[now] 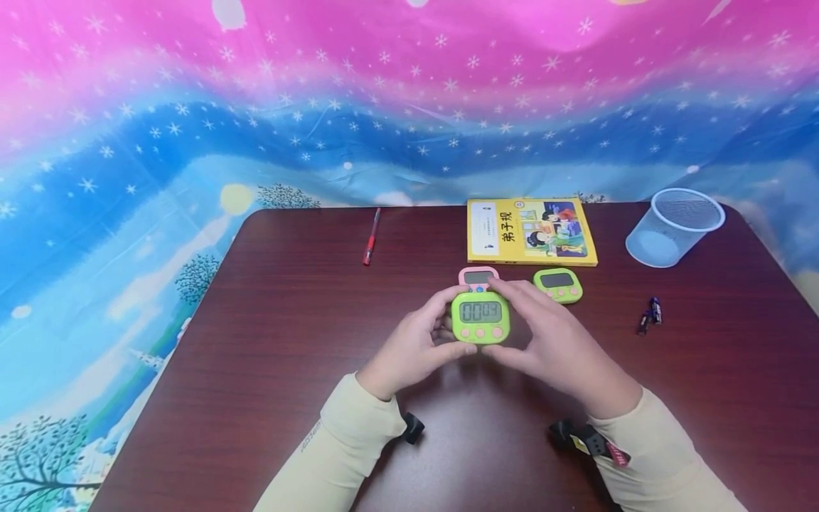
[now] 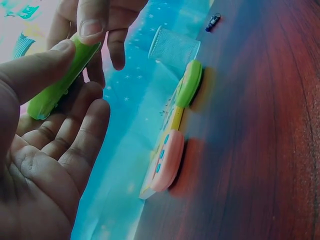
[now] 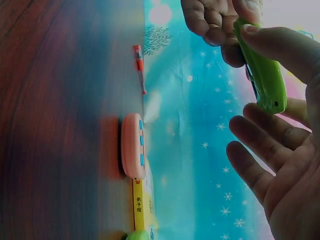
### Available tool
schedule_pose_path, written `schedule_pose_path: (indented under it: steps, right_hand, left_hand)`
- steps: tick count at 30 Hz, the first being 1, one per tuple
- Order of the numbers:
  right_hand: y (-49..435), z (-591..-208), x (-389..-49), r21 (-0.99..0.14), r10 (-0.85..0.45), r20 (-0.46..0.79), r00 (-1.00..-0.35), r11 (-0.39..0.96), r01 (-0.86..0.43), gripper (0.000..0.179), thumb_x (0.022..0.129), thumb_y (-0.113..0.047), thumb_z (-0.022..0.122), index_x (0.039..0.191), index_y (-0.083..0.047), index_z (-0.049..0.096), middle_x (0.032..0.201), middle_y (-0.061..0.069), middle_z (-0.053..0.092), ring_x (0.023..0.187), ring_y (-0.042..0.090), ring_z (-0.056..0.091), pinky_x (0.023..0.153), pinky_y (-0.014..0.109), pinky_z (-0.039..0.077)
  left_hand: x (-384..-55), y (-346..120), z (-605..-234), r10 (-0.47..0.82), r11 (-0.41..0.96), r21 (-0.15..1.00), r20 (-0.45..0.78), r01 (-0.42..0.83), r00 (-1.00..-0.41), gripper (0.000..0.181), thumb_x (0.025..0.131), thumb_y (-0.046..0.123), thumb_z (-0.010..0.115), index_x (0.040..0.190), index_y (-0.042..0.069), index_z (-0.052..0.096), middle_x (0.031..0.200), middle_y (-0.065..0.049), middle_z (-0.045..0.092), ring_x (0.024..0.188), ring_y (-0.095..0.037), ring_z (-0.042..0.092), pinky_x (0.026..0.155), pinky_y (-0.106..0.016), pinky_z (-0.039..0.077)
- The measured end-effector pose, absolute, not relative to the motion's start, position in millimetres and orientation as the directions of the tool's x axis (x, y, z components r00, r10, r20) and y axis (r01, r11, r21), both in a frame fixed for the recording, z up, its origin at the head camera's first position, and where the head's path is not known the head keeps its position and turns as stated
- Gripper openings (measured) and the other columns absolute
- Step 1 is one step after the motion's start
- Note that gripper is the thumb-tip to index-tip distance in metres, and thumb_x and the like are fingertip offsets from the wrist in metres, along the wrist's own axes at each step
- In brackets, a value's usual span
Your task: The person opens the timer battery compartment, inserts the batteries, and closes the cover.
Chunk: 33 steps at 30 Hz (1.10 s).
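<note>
Dk wood bench (image 1: pixel 288 306): L grip (image 1: pixel 419 338) & R grip (image 1: pixel 553 334) both pinch green digital timer (image 1: pixel 481 318) held above it, display starts "00"; pink timer (image 1: pixel 478 276) beyond, yellow bk (image 1: pixel 495 231) behind titled "弟子规".

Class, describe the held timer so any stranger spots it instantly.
Find the brown table. Near its middle, a left hand and right hand hold a green timer. Unlike the other green one and the pink timer, it is held up.

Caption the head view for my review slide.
Left hand and right hand hold a green timer above a table, a yellow book beyond.
</note>
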State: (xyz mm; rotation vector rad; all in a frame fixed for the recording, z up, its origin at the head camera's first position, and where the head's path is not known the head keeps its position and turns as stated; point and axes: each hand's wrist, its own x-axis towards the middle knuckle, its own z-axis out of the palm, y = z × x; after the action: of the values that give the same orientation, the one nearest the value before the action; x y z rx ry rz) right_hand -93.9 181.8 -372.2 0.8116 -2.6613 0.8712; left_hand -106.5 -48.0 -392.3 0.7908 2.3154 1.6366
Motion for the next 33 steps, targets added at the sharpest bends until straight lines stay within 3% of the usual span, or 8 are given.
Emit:
schedule_pose_path:
  steps: [5, 15, 20, 24, 28, 33]
  right_hand:
    - [181, -372, -96, -0.477, -0.439, 0.359, -0.824, 0.672, -0.566, 0.087, 0.069, -0.030, 0.094, 0.142, -0.009, 0.052, 0.125, 0.002, 0.061, 0.112, 0.020, 0.058, 0.094, 0.047, 0.053]
    - [185, -368, -101, -0.472, -0.450, 0.368, -0.814, 0.664, -0.580, 0.084, 0.067, -0.031, 0.095, 0.138, -0.010, 0.057, 0.122, 0.002, 0.063, 0.110, 0.022, 0.059, 0.092, 0.049, 0.054]
    - [186, -367, -111, -0.486, -0.489, 0.332, -0.807, 0.644, -0.591, 0.079, 0.068, -0.031, 0.095, 0.136, -0.010, 0.059, 0.121, 0.002, 0.061, 0.108, 0.023, 0.058, 0.090, 0.050, 0.054]
    - [187, -367, -123, -0.559, -0.463, 0.286, -0.839, 0.630, -0.539, 0.079, 0.070, -0.029, 0.094, 0.138, -0.011, 0.057, 0.123, 0.001, 0.061, 0.108, 0.022, 0.057, 0.091, 0.051, 0.054]
    - [182, -369, -138, -0.643, -0.416, 0.247, -0.875, 0.605, -0.470, 0.077, 0.072, -0.030, 0.093, 0.138, -0.011, 0.057, 0.124, 0.000, 0.062, 0.103, 0.019, 0.057, 0.089, 0.044, 0.054]
    - [170, -373, -157, -0.701, -0.378, 0.211, -0.902, 0.584, -0.409, 0.077, 0.075, -0.032, 0.091, 0.139, -0.009, 0.056, 0.121, 0.004, 0.063, 0.095, 0.026, 0.057, 0.075, 0.035, 0.050]
  left_hand:
    - [-107, -50, -392, 0.531, 0.248, 0.916, 0.145, 0.316, -0.835, 0.078, 0.086, 0.007, 0.080, 0.152, 0.014, 0.038, 0.111, 0.000, 0.064, 0.091, -0.009, 0.065, 0.080, -0.027, 0.059]
    - [-109, -51, -395, 0.519, 0.249, 0.918, 0.143, 0.310, -0.842, 0.079, 0.085, 0.015, 0.082, 0.151, 0.026, 0.040, 0.108, 0.006, 0.064, 0.090, -0.009, 0.064, 0.082, -0.026, 0.058]
    - [-112, -54, -398, 0.502, 0.273, 0.918, 0.119, 0.287, -0.857, 0.081, 0.085, 0.017, 0.083, 0.152, 0.019, 0.038, 0.105, 0.004, 0.063, 0.091, -0.009, 0.064, 0.082, -0.026, 0.058]
    - [-115, -57, -401, 0.497, 0.311, 0.921, 0.055, 0.237, -0.866, 0.084, 0.086, 0.018, 0.082, 0.155, 0.016, 0.033, 0.105, 0.000, 0.064, 0.090, -0.008, 0.066, 0.081, -0.027, 0.058]
    - [-118, -59, -405, 0.520, 0.350, 0.912, 0.000, 0.213, -0.854, 0.069, 0.087, 0.021, 0.081, 0.145, 0.014, 0.043, 0.112, -0.004, 0.067, 0.089, -0.006, 0.067, 0.080, -0.025, 0.057]
    - [-121, -61, -413, 0.572, 0.344, 0.916, -0.029, 0.207, -0.820, 0.045, 0.088, 0.021, 0.079, 0.126, 0.009, 0.058, 0.116, -0.005, 0.069, 0.089, -0.006, 0.066, 0.076, -0.025, 0.057]
